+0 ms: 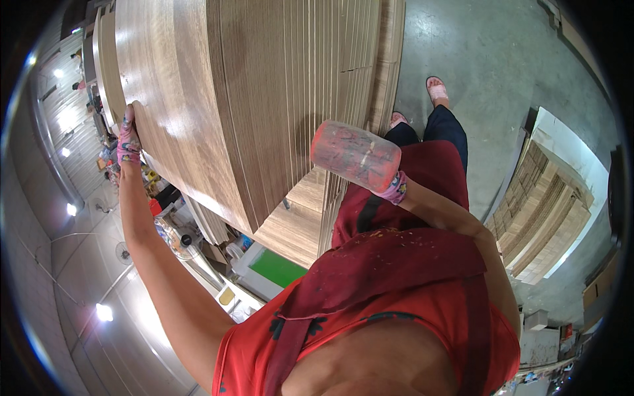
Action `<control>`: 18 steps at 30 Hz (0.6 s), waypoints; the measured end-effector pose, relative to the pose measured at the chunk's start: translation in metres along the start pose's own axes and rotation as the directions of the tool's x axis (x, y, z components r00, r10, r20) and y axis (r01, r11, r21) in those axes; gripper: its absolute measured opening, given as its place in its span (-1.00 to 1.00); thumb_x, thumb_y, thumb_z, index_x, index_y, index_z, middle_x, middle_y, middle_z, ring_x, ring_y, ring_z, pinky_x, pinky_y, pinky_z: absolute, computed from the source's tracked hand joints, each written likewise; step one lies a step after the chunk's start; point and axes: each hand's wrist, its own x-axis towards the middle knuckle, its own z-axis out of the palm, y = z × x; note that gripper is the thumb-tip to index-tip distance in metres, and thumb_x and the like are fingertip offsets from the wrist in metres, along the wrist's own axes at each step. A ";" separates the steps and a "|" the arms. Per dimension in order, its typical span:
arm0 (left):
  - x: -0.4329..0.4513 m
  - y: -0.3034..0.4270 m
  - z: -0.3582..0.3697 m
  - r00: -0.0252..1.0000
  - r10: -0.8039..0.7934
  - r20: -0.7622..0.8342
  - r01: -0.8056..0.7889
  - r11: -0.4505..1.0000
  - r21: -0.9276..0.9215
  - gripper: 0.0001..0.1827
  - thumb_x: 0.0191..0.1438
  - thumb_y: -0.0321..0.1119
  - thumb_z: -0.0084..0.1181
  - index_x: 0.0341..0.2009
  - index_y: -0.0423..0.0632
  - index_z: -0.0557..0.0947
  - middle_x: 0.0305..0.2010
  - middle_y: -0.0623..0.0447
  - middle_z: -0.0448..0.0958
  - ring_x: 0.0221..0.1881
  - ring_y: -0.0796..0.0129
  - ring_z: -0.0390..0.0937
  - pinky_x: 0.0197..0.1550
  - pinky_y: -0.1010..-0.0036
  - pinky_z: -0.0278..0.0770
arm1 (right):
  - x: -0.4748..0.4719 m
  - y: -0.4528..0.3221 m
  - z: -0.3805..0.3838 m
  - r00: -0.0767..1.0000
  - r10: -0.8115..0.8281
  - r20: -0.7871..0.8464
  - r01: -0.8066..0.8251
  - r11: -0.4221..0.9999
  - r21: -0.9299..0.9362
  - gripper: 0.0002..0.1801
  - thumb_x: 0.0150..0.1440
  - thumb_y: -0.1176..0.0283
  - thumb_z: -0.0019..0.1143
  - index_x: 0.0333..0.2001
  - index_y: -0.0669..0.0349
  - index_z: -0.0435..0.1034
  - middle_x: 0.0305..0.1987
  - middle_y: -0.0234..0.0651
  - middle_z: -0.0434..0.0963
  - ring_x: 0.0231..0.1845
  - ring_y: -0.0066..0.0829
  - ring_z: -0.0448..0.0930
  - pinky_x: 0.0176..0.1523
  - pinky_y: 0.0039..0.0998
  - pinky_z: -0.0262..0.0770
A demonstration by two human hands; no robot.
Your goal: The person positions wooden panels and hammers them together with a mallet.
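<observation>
Stretched out to the far left, my left hand (129, 141), in a pink patterned glove, grips the edge of a large wood-grain panel (173, 89). Some of its fingers are hidden at that edge. My right hand (395, 189) wears a matching glove, and only its wrist part shows. It holds a smudged translucent plastic cylinder (355, 154), jar-like with red ends, which hides the fingers. The cylinder is tilted in front of my apron, near a stack of upright wood-grain boards (317, 74). Below the large panel's near corner lie more wood-grain boards (292, 227).
Another pile of wood-grain boards (545, 213) lies on a white sheet (569, 133) on the concrete floor (475, 59) at right. A green surface (277, 267) is below the boards. Cluttered shelves and a fan (124, 252) stand farther left. My sandalled feet are beside the stack.
</observation>
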 end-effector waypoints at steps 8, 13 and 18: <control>-0.004 -0.004 -0.004 0.998 0.040 -0.054 -0.040 0.999 0.006 -0.45 -0.13 0.01 0.16 -0.07 -0.02 0.45 -0.10 0.14 0.41 -0.11 0.38 0.34 -0.04 0.46 0.27 | -0.001 0.003 -0.004 1.000 0.009 -0.005 -0.009 1.000 0.018 -0.66 0.04 0.51 -0.13 -0.05 0.24 0.19 -0.06 -0.28 0.36 -0.05 -0.41 0.39 0.04 -0.40 0.31; -0.011 0.008 0.028 0.996 0.024 -0.084 -0.023 1.000 0.016 -0.50 -0.17 0.00 0.20 -0.17 0.00 0.50 -0.24 0.13 0.46 -0.24 0.38 0.41 -0.19 0.43 0.40 | 0.001 0.004 -0.011 0.999 0.020 -0.026 -0.019 0.999 0.038 -0.66 0.04 0.51 -0.13 -0.05 0.24 0.19 -0.06 -0.28 0.36 -0.04 -0.41 0.39 0.04 -0.40 0.31; -0.007 0.001 0.005 0.997 0.017 -0.076 -0.017 1.000 -0.008 -0.54 -0.15 -0.03 0.19 -0.17 0.01 0.50 -0.27 0.14 0.46 -0.26 0.38 0.41 -0.22 0.41 0.42 | -0.002 0.002 -0.012 0.999 0.026 -0.020 -0.025 0.999 0.048 -0.66 0.04 0.52 -0.14 -0.05 0.24 0.19 -0.06 -0.28 0.36 -0.04 -0.41 0.38 0.04 -0.40 0.30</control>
